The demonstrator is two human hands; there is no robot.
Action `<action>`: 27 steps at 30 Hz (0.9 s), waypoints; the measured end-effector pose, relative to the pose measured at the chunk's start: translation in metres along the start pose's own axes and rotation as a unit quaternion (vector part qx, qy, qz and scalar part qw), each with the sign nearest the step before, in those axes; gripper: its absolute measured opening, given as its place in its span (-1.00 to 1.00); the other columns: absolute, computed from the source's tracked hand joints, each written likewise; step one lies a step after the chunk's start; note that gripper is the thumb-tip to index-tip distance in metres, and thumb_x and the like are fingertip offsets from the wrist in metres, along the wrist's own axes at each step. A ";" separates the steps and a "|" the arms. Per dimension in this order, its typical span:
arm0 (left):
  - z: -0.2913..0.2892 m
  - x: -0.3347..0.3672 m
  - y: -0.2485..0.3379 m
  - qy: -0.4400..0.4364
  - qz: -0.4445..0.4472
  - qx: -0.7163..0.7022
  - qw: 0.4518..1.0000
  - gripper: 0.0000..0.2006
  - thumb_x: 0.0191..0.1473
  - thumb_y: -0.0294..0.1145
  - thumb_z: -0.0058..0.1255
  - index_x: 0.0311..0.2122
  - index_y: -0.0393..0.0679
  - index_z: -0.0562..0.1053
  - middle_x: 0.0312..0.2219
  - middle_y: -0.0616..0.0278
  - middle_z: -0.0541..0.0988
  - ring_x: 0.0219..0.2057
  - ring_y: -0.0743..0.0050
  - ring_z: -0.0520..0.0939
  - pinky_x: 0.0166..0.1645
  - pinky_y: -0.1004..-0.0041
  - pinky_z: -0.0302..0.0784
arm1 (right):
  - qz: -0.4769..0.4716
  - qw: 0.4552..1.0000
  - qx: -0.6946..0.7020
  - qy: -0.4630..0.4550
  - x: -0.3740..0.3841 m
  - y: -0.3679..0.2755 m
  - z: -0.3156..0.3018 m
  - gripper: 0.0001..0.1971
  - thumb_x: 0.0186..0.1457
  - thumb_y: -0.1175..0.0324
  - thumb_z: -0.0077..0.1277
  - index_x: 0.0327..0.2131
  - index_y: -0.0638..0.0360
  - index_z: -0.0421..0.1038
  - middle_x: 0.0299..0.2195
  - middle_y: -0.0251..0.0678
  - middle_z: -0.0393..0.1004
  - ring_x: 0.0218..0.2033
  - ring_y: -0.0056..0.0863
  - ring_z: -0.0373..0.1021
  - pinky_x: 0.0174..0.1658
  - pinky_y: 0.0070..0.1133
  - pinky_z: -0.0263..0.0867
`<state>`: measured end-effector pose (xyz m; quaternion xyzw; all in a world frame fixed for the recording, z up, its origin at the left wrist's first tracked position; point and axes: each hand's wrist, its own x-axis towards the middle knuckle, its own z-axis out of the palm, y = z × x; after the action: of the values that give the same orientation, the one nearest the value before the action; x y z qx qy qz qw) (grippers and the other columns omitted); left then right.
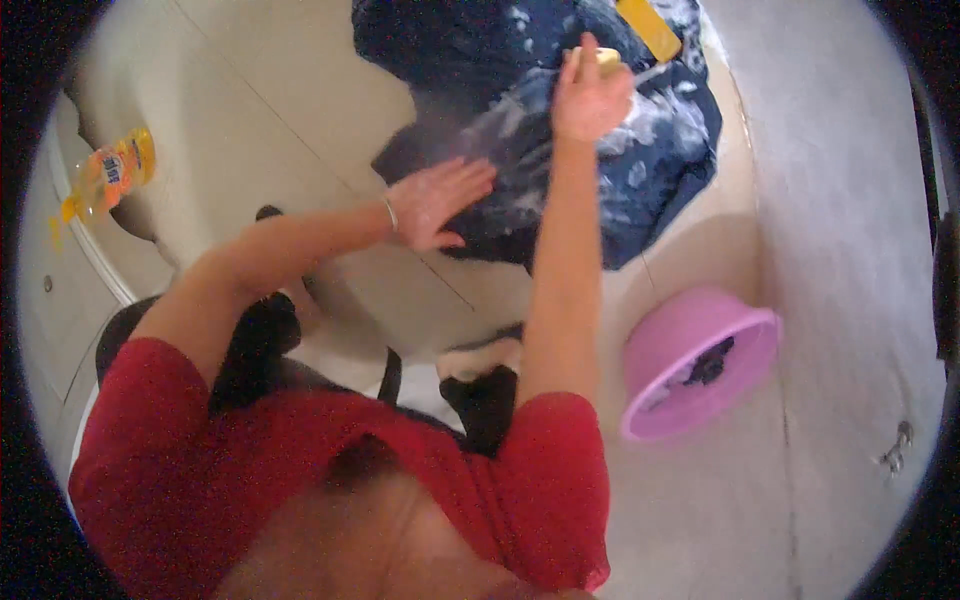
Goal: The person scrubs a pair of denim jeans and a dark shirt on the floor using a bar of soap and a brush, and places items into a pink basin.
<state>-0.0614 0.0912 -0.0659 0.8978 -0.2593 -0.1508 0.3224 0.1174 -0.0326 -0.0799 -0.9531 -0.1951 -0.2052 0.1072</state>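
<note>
A dark blue piece of clothing [640, 200] lies spread on the floor, wet and streaked with white suds. My left hand [440, 202] rests flat on its near left edge, fingers stretched out and holding nothing. Farther up, my right hand [592, 98] is closed on a pale yellow bar of soap [600, 56], pressed against the sudsy cloth. The fingers partly cover the bar. Beyond that hand a yellow rectangular block [649, 30] lies on the fabric; its kind cannot be made out.
To the right, a pink basin [700, 310] stands tilted-looking near the wall, with some dark cloth [710, 362] inside. A clear bottle with an orange label [112, 175] is at the far left. A metal tap [897, 448] sticks out of the grey right wall [850, 250].
</note>
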 end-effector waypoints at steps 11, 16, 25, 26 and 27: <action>-0.010 0.000 -0.001 -0.045 0.003 0.006 0.999 -0.22 -0.14 0.01 -0.08 0.10 -0.36 0.05 0.13 -0.07 0.02 0.18 0.11 0.00 0.23 0.20 -0.19 | 0.022 0.998 -0.017 0.050 -0.052 0.007 -0.007 -0.68 -0.02 0.13 -0.05 -0.16 -0.06 0.36 -0.47 -0.15 0.35 -0.52 -0.18 0.27 -0.53 -0.30 0.21; -0.006 -0.011 -0.009 -0.036 0.024 0.015 0.999 -0.22 -0.12 0.00 -0.08 0.12 -0.32 0.03 0.16 -0.02 -0.03 0.19 0.12 -0.01 0.24 0.23 -0.23 | 0.256 0.943 0.138 -0.160 -0.020 0.021 -0.025 -0.64 -0.07 0.02 -0.02 -0.31 0.08 0.42 -0.65 -0.21 0.34 -0.61 -0.23 0.28 -0.53 -0.33 0.20; -0.012 -0.008 -0.009 -0.038 0.039 0.001 0.999 -0.22 -0.16 0.02 -0.04 0.09 -0.33 0.08 0.15 -0.02 -0.01 0.19 0.15 -0.01 0.22 0.22 -0.16 | 0.214 0.945 0.089 -0.232 -0.012 0.004 -0.015 -0.52 0.00 0.11 -0.10 -0.04 0.18 0.22 -0.42 -0.05 0.37 -0.57 -0.24 0.32 -0.57 -0.33 0.23; -0.013 0.004 -0.006 -0.045 0.055 0.017 0.997 -0.23 -0.15 0.02 -0.06 0.09 -0.33 0.08 0.15 -0.01 -0.01 0.19 0.14 -0.01 0.22 0.22 -0.16 | 0.008 0.994 -0.094 -0.047 0.001 0.048 -0.012 -0.60 -0.02 0.15 -0.06 -0.07 -0.02 0.28 -0.51 -0.14 0.33 -0.61 -0.28 0.26 -0.62 -0.37 0.17; -0.017 0.003 -0.012 -0.048 0.045 0.040 0.997 -0.24 -0.13 0.02 -0.07 0.09 -0.33 0.09 0.15 -0.01 -0.01 0.19 0.14 -0.01 0.23 0.22 -0.16 | 0.039 0.999 -0.030 0.020 0.022 0.043 -0.005 -0.67 -0.04 0.20 -0.04 -0.13 -0.10 0.36 -0.57 -0.15 0.26 -0.59 -0.22 0.21 -0.57 -0.36 0.13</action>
<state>-0.0469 0.1057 -0.0610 0.8891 -0.3206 -0.1688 0.2796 0.1526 -0.0657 -0.0712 -0.9583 -0.1497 -0.2258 0.0906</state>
